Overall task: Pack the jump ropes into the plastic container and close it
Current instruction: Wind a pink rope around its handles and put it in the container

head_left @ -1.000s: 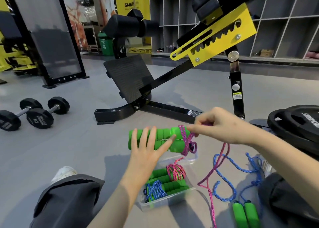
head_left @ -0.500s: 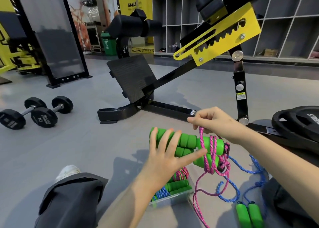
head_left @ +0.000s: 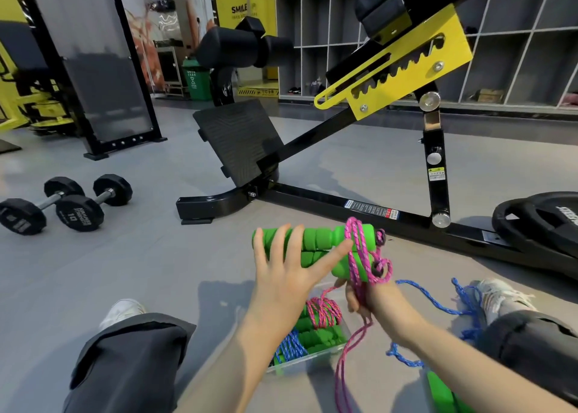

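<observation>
1. Jump rope handles (head_left: 316,248), two green foam grips lying side by side, are hovering in the air just above the plastic container (head_left: 312,360) and are not yet inside it. I am reading this as the bundling step, so the rope goes in as one compact roll.
2. Several turns of the pink cord (head_left: 359,250) are sitting round the right-hand ends of the grips. The slack is trailing down past the container toward the floor. I am guessing the turns are crowding that end because the other end is covered.
3. The left hand (head_left: 281,275) is pressing flat against the grips, fingers straight and spread, thumb reaching toward the wraps. It is bracing rather than clutching, so that the pair lies parallel and the cord has room.
4. The right hand (head_left: 362,300) is sitting under the grips with its fingers curled round the pink cord, which I am judging it is tensioning.
5. The container is lying open on the floor between the person's legs. It is carrying a pink-bound bundle (head_left: 323,312) and a blue-bound bundle (head_left: 289,348). I am finding no lid in view.
6. A blue jump rope (head_left: 438,306) is sprawling loose at the right, waiting, I am assuming, for its turn.
7. Farther out, a bench frame (head_left: 344,203), dumbbells (head_left: 65,206) and weight plates (head_left: 541,221) are standing well apart from the work.
</observation>
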A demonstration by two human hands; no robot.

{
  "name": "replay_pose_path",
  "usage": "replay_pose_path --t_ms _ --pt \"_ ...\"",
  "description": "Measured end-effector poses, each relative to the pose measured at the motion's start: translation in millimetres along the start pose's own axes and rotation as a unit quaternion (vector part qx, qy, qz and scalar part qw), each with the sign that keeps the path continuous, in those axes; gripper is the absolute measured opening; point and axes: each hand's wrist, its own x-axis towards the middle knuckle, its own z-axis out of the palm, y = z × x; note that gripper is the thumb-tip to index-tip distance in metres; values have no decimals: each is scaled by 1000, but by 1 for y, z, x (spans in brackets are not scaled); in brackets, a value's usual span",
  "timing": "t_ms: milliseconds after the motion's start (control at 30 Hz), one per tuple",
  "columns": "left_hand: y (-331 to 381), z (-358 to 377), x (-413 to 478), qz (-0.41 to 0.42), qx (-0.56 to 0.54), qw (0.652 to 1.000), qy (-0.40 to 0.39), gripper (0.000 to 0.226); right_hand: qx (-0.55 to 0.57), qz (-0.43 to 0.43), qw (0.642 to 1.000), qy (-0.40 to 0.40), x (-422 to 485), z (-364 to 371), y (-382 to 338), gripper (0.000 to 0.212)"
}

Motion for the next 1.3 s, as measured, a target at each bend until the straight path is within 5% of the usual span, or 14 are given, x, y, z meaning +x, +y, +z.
replay_pose_path --t_ms 100,200,433,767,933,1133,1300 --pt "-5 6 -5 -20 25 999 -32 99 -67 35 997 14 -11 13 12 46" --pt "-7 9 -8 -36 37 995 -80 106 -164 17 985 -55 -24 20 5 27" --pt "-11 16 -14 -54 41 986 -150 114 -380 -20 898 -222 -42 7 -42 23" --pt "-11 12 -10 -12 24 997 -71 107 -447 -200 862 -129 -7 -34 -102 20" --pt "-5 7 -9 56 -14 998 11 75 -406 -217 881 -105 18 -41 -119 21" --pt "4 0 -9 124 -53 989 57 104 -372 -197 901 -105 38 -40 -125 25" --pt "7 -8 2 105 -86 986 92 78 -295 -140 939 -110 45 -45 -110 29"
